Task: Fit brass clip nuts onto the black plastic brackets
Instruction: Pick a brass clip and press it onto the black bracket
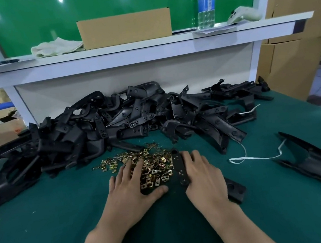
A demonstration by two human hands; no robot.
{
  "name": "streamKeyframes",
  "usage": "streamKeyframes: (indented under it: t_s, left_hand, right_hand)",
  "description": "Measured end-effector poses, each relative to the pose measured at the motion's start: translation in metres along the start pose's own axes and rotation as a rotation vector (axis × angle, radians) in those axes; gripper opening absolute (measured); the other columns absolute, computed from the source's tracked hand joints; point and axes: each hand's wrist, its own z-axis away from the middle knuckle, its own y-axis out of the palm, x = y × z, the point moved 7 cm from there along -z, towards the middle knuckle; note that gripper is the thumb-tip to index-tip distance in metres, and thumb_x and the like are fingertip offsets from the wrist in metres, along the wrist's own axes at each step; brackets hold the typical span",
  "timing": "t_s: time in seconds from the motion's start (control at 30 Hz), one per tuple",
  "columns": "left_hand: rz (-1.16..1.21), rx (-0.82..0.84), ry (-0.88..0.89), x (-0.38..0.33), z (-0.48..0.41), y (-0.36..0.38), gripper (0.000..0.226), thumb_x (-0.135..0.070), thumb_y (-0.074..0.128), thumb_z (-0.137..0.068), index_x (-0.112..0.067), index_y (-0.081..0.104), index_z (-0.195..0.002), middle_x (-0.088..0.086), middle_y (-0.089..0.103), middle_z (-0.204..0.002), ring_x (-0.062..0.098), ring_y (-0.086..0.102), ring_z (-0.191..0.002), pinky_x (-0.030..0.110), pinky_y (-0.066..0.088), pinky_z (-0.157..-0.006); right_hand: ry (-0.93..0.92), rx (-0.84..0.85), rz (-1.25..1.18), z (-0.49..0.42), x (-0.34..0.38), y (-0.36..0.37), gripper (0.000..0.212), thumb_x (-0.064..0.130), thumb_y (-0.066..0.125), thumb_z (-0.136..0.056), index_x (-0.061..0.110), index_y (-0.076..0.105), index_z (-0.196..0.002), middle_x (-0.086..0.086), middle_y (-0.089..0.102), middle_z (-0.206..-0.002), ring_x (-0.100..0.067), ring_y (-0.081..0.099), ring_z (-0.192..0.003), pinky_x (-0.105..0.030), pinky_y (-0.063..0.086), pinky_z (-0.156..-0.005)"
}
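A heap of small brass clip nuts (153, 167) lies on the green mat in front of me. My left hand (132, 189) rests flat on the heap's left side, fingers spread over the nuts and thumb along the near edge. One black plastic bracket (179, 168) lies just right of the heap; its long arm points away from me, and its wider end (235, 190) shows past my wrist. My right hand (202, 179) lies over this bracket with fingers extended. A large pile of black brackets (115, 125) fills the back of the mat.
A separate black bracket (313, 159) lies at the right, with a white string (253, 157) beside it. A raised white shelf (135, 48) behind the pile carries a cardboard box (125, 28), a cloth (56, 46) and a water bottle (205, 1). Cardboard cartons (296, 20) stand at the right.
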Motion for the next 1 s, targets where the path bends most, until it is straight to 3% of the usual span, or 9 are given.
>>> streamKeyframes:
  t_s: [0.17,0.27,0.43,0.53,0.7,0.77,0.9,1.0]
  left_hand:
    - [0.015,0.001,0.007,0.002,-0.02,0.0,0.107,-0.098,0.022,-0.065,-0.043,0.014,-0.156,-0.008,0.008,-0.167,0.018,0.006,-0.153,0.041,0.007,-0.124]
    - [0.009,0.0,-0.001,0.001,-0.034,-0.001,0.09,-0.09,0.033,-0.076,-0.043,0.028,-0.152,-0.01,0.019,-0.164,0.019,0.015,-0.151,0.04,0.012,-0.123]
    - [0.015,-0.085,0.117,-0.005,-0.032,-0.004,0.053,-0.068,0.047,-0.09,-0.038,0.051,-0.134,-0.015,0.045,-0.136,0.014,0.04,-0.132,0.037,0.032,-0.11]
    - [-0.058,-0.123,0.156,-0.009,-0.03,-0.005,0.047,-0.064,0.044,-0.093,-0.037,0.053,-0.131,-0.015,0.049,-0.126,0.013,0.044,-0.124,0.036,0.035,-0.105]
    - [-0.152,-0.139,0.111,-0.007,-0.037,-0.006,0.048,-0.066,0.035,-0.095,-0.041,0.052,-0.132,-0.014,0.05,-0.127,0.012,0.047,-0.123,0.036,0.04,-0.101]
    - [-0.198,-0.16,0.076,-0.006,-0.037,-0.007,0.048,-0.067,0.035,-0.095,-0.04,0.053,-0.131,-0.011,0.051,-0.125,0.014,0.049,-0.121,0.037,0.045,-0.095]
    - [-0.329,-0.242,0.083,-0.015,-0.03,-0.012,0.046,-0.061,0.041,-0.096,-0.028,0.064,-0.119,-0.002,0.059,-0.108,0.02,0.06,-0.103,0.036,0.052,-0.067]
    - [-0.367,-0.268,0.137,-0.023,-0.026,-0.015,0.04,-0.054,0.047,-0.097,-0.021,0.067,-0.11,0.0,0.061,-0.099,0.021,0.063,-0.092,0.034,0.05,-0.059]
  right_hand:
    - [0.011,0.012,0.007,-0.002,-0.001,0.004,0.043,0.016,0.05,-0.092,0.023,0.04,-0.133,0.001,0.048,-0.118,-0.019,0.054,-0.101,-0.026,0.035,-0.066]
    - [-0.006,0.017,0.003,-0.002,0.0,0.006,0.044,0.016,0.052,-0.092,0.021,0.04,-0.134,0.0,0.049,-0.119,-0.019,0.054,-0.103,-0.026,0.035,-0.066]
    - [-0.028,0.017,0.015,-0.004,-0.001,0.008,0.056,0.016,0.053,-0.092,0.02,0.034,-0.144,0.0,0.048,-0.123,-0.02,0.053,-0.107,-0.025,0.033,-0.068]
    - [-0.046,0.007,0.007,-0.004,0.0,0.009,0.052,0.021,0.051,-0.095,0.021,0.035,-0.144,0.0,0.049,-0.122,-0.02,0.054,-0.105,-0.026,0.033,-0.067]
    - [-0.076,0.01,-0.007,-0.003,-0.001,0.01,0.05,0.023,0.05,-0.096,0.023,0.035,-0.144,0.002,0.049,-0.122,-0.019,0.054,-0.104,-0.026,0.033,-0.065]
    - [-0.116,0.022,-0.003,-0.004,0.001,0.01,0.05,0.02,0.051,-0.095,0.022,0.036,-0.142,0.002,0.048,-0.123,-0.02,0.054,-0.104,-0.027,0.031,-0.064]
    - [-0.199,0.061,-0.019,-0.007,0.003,0.011,0.047,0.028,0.053,-0.098,0.025,0.037,-0.142,0.005,0.046,-0.124,-0.019,0.053,-0.107,-0.029,0.03,-0.063]
    - [-0.203,0.062,-0.024,-0.007,0.002,0.011,0.048,0.03,0.052,-0.098,0.026,0.035,-0.144,0.006,0.046,-0.126,-0.018,0.053,-0.109,-0.029,0.031,-0.064]
